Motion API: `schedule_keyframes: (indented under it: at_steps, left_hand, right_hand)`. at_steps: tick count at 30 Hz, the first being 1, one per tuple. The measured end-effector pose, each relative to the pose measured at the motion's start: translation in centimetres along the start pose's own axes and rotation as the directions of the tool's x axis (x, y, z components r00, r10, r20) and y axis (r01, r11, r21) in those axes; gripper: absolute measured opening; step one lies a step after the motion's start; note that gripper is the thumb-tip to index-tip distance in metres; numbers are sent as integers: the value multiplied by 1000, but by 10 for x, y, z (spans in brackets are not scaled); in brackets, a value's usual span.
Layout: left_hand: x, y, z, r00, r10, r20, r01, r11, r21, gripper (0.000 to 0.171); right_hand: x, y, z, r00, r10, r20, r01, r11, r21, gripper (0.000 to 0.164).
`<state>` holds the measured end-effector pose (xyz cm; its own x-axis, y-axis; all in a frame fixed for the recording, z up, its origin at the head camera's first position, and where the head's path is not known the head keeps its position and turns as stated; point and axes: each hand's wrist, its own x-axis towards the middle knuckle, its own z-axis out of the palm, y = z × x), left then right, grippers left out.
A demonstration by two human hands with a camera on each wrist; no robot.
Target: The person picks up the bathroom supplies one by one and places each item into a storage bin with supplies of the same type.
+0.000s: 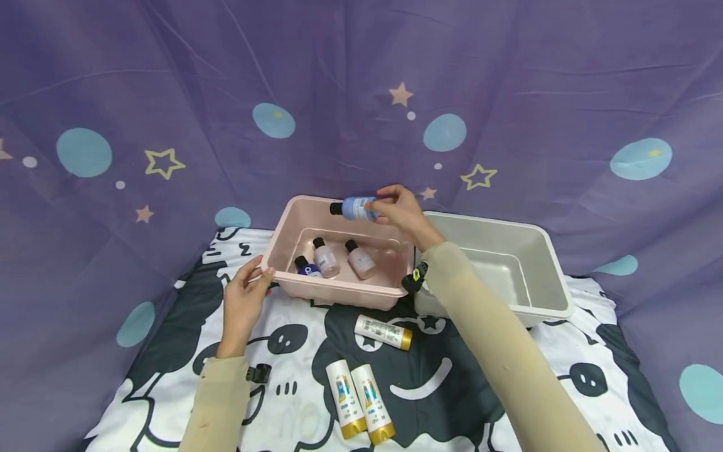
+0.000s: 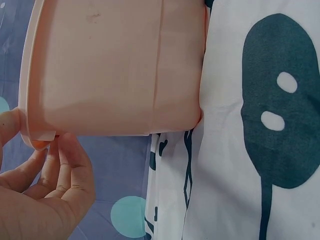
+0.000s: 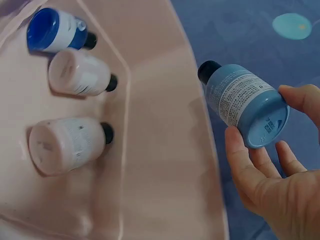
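My right hand (image 1: 402, 213) pinches a light blue bottle (image 1: 357, 208) near its base, thumb on one side and fingers on the other. The bottle lies on its side in the air over the far rim of the pink bin (image 1: 333, 287), black cap pointing left. At the bin's near left corner my left hand (image 1: 245, 296) grips the rim, its fingertips curled under the lip in the left wrist view. Inside the bin lie a dark blue bottle (image 3: 57, 31) and two pale pink bottles (image 3: 80, 73), all with black caps.
Right beside the pink bin stands a grey-white bin (image 1: 542, 263). Nearer me on the patterned cloth (image 1: 305, 402) lie a white tube with a gold cap (image 1: 380, 330) and two more such tubes (image 1: 344, 395). A purple curtain (image 1: 339, 94) hangs behind the bins.
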<state>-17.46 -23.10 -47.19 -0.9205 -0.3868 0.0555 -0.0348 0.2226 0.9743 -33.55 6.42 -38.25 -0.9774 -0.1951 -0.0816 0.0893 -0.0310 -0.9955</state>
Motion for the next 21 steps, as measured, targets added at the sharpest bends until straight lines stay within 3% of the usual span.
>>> schedule_keyframes:
  at_steps: [8, 16, 21]
  left_hand:
    - [0, 2, -1, 1000, -7, 5, 7, 1000, -3, 53]
    - [0, 2, 0, 1000, 4, 1, -4, 1000, -7, 53]
    - [1, 1, 0, 1000, -3, -10, 3, 1000, 2, 51]
  right_hand:
    - [11, 18, 4, 1000, -3, -1, 3, 985, -172, 46]
    - [6, 14, 4, 1000, 7, -29, -9, 998, -58, 39]
    - [-6, 6, 0, 1000, -1, 9, 1, 999, -35, 36]
